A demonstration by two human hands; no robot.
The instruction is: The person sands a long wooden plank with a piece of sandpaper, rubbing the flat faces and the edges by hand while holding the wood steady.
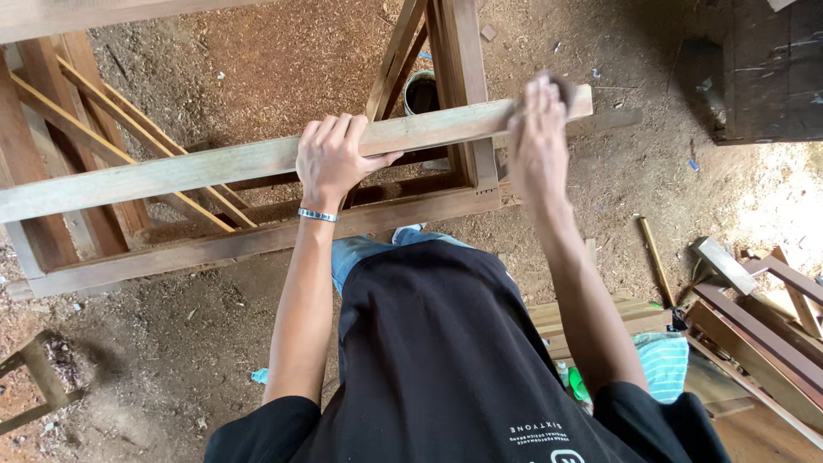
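Sanding step: left hand [333,159] clamped around pale wooden slat [214,167], frame centre; right hand [538,141] flat, fingers pressing dark pad [566,88] near slat's right end. Next: steady grip, even strokes.

A round metal can with dark content [421,91] stands on the sawdust-covered earth floor [257,60]. Far to the right of the can lies a pile of dark brown wooden slats [763,330], and a folded turquoise striped cloth [664,364] lies just left of this pile.
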